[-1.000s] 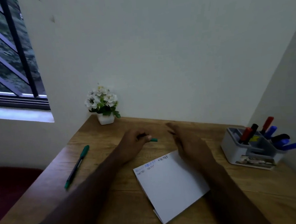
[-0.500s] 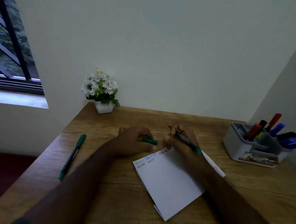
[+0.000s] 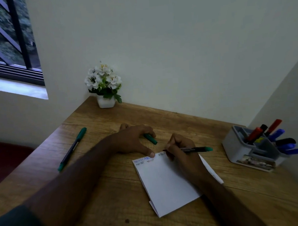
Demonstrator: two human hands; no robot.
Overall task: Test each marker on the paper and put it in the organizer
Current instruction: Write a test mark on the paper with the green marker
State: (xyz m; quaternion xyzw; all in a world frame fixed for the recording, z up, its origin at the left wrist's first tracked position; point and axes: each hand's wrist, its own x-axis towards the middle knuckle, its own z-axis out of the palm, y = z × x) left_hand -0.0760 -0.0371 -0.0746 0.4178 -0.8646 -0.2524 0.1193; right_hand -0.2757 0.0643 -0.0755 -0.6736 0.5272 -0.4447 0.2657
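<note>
The right hand (image 3: 181, 151) pinches a slim dark-barrelled marker w/ a green tail end (image 3: 196, 149) in a writing grip, fingers curled round the barrel. Tip sits at the top edge of the white folded sheet of paper (image 3: 165, 185), right next to the last bit of lettering; tail points out to the right, so the long axis runs roughly left-right, tilted a little up off the sheet.

The left hand (image 3: 134, 141) rests on the wooden desk (image 3: 114, 193) just beyond the paper's top-left corner. Its far fingers curl over a short green cap (image 3: 150, 139), thumb tip presses the paper's top edge to pin it.

My read: the test stroke is underway or about to start. After that, cap goes back on. Cap lies just left of the pen tip, near, so the two hands only need to close a small gap.

The grey plastic desk organizer (image 3: 237, 147) stands well apart to the right, close to the side wall, already holding red, black and blue markers. Right hand is the nearer one, and the desk between looks open. Tight spot is the organizer: crowded slots, markers leaning out.

A second green-capped dark marker (image 3: 72, 149) lies diagonal near the desk's left edge, left hand's side, untested I'd guess.
</note>
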